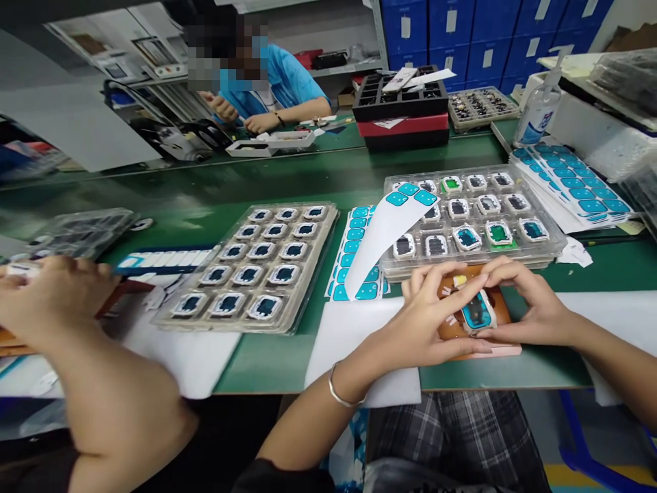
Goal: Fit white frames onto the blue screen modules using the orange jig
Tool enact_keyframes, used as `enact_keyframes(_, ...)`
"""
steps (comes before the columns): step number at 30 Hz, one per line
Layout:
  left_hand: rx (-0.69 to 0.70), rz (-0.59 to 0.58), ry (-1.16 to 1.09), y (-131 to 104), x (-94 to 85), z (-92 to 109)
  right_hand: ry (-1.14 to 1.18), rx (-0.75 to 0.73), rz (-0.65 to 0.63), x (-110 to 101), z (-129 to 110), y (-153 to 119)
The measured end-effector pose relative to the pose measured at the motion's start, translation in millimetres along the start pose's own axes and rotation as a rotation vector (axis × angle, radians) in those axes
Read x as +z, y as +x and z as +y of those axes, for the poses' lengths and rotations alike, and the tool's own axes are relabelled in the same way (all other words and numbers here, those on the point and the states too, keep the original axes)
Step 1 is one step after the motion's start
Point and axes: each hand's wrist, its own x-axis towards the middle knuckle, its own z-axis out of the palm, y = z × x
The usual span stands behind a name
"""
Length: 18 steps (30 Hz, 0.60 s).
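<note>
- Clear component tray just beyond the hands
- Left hand and right hand, both curled nearly closed
- Brown fixture block beneath them
- White-rimmed housing, pinched between the 2 hands
- Blue film on its face, apparently being seated; the next move calls for even fingertip pressure

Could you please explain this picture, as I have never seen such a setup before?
No robot is at work here: one camera, worn on a person's head, looks forward and down at their bare hands. The left hand and right hand hold a small white-rimmed piece between them, over a brown block. On the green table lie a tray of similar pieces at left, a second tray at right, and sheets of blue shapes. Also in view: a co-worker's hand at far left and a person opposite.
</note>
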Motion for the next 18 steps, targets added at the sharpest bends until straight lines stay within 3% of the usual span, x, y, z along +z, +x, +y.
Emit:
enact_keyframes(3,0.015,0.070,0.077,-1,-0.4,0,0.167,0.060,0.039,4,2,-2)
enact_keyframes(9,0.158,0.374,0.271,-1,-5.1,3,0.255,0.105,0.082,5,4,-5)
enact_keyframes(13,0.246,0.523,0.406,-1,-3.7,2,0.211,0.012,0.079,3,1,0)
enact_keyframes(18,0.291,0.575,0.402,-3,-1.3,1,0.089,-0.078,0.056,2,-8,5)
